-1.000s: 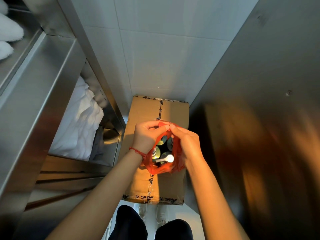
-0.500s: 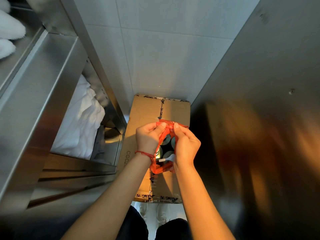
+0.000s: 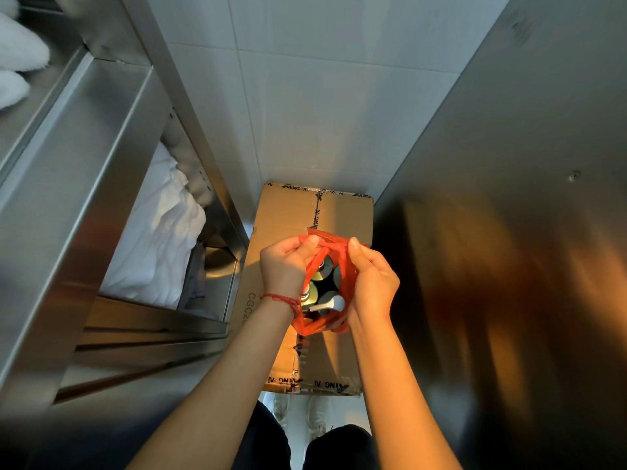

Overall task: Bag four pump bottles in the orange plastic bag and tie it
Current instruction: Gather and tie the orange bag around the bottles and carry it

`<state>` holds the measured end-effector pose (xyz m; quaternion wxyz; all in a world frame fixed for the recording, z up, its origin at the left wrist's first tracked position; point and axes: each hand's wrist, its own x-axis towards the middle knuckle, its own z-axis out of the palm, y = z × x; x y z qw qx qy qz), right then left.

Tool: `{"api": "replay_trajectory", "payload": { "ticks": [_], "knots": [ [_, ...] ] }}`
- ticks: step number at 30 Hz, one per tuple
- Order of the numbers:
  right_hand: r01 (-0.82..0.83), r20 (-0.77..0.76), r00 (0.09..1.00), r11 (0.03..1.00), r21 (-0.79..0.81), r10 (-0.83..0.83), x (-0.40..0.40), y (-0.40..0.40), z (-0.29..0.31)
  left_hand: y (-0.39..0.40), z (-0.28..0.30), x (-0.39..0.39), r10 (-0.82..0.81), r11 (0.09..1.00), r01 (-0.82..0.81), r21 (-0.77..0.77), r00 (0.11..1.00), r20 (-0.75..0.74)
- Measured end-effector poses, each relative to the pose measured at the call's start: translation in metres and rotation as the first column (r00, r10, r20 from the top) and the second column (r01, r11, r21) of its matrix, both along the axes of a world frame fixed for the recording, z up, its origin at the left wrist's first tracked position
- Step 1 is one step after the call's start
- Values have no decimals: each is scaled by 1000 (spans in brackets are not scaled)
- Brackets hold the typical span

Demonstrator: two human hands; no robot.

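The orange plastic bag point(image 3: 346, 274) stands on a taped cardboard box point(image 3: 288, 212), its mouth still apart. Inside it I see the tops of several pump bottles point(image 3: 319, 290), one with a white pump head point(image 3: 330, 304) pointing right. My left hand point(image 3: 284, 266) pinches the bag's left handle strip at the far rim. My right hand point(image 3: 371, 283) pinches the right handle strip beside it. The two strips meet between my thumbs above the bottles. The bag's lower part is hidden behind my wrists.
A stainless steel shelf unit point(image 3: 84, 171) fills the left, with folded white linen point(image 3: 159, 232) on a lower shelf. A steel panel point(image 3: 509, 198) walls off the right. White tiles point(image 3: 322, 106) lie beyond the box. My legs and shoes point(image 3: 315, 418) show below.
Both hands have drawn the bag's handle strips together over the bottles. The bag's mouth has narrowed from one second ago, and my thumbs have spread a little since half a second ago.
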<state>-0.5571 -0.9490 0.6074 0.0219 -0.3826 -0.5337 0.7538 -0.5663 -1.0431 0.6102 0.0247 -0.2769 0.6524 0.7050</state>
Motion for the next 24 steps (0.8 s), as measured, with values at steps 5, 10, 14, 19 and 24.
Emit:
{"api": "replay_trajectory", "payload": {
  "ticks": [5,10,14,19,24],
  "knots": [
    [10,-33,999,996,91,-7,-3,4,-6,-9,-6,1,4,999,-3,-36,1000,22],
    [75,-41,997,994,80,-72,-2,1,-13,-15,-16,0,65,998,-65,-13,997,52],
    [133,-79,986,983,-127,-144,0,8,-13,-28,-25,3,149,987,-154,36,981,121],
    [200,-45,978,974,-105,-206,1,18,-17,-40,-29,11,219,961,-247,124,955,200],
    [231,-55,970,970,-72,-235,1,29,-24,-47,-28,11,245,952,-276,134,947,208]
  ]
}}
